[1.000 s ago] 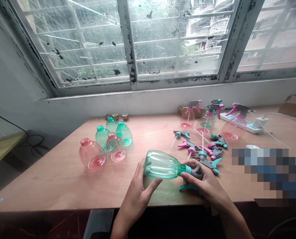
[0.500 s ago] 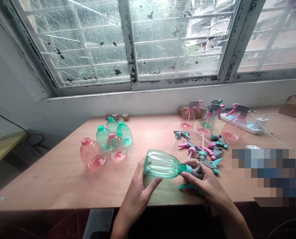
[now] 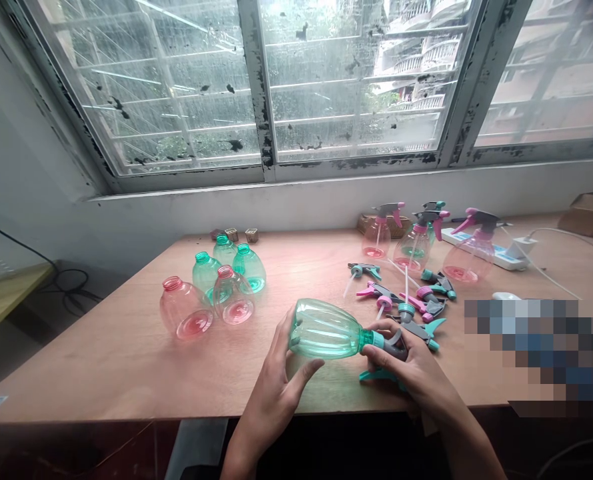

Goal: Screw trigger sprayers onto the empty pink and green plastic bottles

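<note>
At left on the counter, an open pink bottle stands beside its neighbours. Lower centre, here's the green bottle, on its side, the left hand holding its base, fingers hidden behind! Next, the right hand grips the grey trigger sprayer at its neck; its turquoise collar looks best turned squarely, bottle steady, no cross-threading. Seating? Can't tell; the dip tube's hard to make out. Far lower right, pixelation masks everything.
</note>
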`<state>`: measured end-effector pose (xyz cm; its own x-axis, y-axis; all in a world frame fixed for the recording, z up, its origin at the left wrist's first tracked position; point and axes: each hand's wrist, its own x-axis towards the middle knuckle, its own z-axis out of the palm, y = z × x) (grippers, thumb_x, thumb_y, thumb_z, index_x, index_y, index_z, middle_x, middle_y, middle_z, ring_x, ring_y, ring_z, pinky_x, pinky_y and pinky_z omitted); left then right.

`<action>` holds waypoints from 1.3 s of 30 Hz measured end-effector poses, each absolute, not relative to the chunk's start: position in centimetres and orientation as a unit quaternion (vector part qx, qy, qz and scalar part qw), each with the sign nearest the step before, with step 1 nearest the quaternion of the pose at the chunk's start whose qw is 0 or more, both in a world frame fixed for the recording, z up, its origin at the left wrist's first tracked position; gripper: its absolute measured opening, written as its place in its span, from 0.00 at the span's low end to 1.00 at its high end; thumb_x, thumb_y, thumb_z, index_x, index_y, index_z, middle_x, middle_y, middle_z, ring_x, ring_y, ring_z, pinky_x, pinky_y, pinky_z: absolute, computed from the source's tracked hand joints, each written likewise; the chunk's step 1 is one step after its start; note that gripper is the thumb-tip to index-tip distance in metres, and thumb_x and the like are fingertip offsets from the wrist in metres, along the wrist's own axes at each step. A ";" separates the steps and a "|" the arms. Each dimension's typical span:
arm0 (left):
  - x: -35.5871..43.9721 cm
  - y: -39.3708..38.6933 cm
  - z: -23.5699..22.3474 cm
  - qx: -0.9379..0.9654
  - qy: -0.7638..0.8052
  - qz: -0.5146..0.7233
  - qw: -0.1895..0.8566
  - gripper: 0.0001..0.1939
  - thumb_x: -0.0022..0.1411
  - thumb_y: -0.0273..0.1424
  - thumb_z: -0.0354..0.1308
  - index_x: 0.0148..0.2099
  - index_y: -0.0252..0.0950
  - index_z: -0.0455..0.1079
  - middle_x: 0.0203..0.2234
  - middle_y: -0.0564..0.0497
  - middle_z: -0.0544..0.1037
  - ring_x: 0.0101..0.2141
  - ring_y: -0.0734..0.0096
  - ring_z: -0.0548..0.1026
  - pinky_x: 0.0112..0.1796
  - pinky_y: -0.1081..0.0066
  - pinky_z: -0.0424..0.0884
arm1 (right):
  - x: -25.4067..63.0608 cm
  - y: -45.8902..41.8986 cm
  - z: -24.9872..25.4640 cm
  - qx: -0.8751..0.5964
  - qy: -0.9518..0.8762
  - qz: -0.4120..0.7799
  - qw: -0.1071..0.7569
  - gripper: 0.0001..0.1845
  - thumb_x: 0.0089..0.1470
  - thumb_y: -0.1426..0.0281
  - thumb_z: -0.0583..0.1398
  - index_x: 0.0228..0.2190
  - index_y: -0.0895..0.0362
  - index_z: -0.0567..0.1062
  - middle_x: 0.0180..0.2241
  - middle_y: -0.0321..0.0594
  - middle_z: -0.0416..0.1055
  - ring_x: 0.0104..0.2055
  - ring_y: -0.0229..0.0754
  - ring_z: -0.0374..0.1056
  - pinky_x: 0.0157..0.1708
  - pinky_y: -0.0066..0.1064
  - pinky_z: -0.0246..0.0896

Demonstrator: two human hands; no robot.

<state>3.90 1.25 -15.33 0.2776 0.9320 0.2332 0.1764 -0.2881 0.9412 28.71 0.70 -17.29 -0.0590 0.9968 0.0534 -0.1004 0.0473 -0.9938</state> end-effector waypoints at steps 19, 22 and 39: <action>3.4 1.3 -14.9 0.656 0.434 0.434 0.439 0.47 0.62 0.42 0.69 0.75 0.49 0.48 0.69 0.44 0.61 0.68 0.48 0.61 0.68 0.52 0.58 | 28.9 0.4 -16.7 -0.444 -0.527 0.528 0.496 0.23 0.53 0.56 0.73 0.43 0.55 0.75 0.27 0.33 0.76 0.30 0.45 0.78 0.32 0.35 0.80; 3.4 1.5 -14.9 0.664 0.421 0.434 0.441 0.42 0.63 0.41 0.69 0.73 0.50 0.53 0.67 0.46 0.64 0.67 0.49 0.64 0.66 0.54 0.61 | 28.8 0.3 -16.5 -0.448 -0.521 0.528 0.500 0.23 0.53 0.56 0.72 0.43 0.55 0.76 0.26 0.33 0.76 0.30 0.45 0.78 0.32 0.35 0.79; 3.3 1.1 -15.4 0.614 0.405 0.445 0.510 0.50 0.63 0.43 0.68 0.77 0.48 0.42 0.73 0.43 0.56 0.70 0.47 0.59 0.68 0.51 0.58 | 29.0 0.2 -16.8 -0.448 -0.518 0.526 0.504 0.21 0.53 0.58 0.73 0.43 0.55 0.76 0.26 0.32 0.77 0.30 0.42 0.77 0.33 0.30 0.77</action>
<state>3.25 1.14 -15.36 0.2750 0.9521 0.1336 0.0436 -0.1512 0.9875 29.04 0.23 -16.76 -0.0905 0.9946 0.0506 -0.0672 0.0446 -0.9967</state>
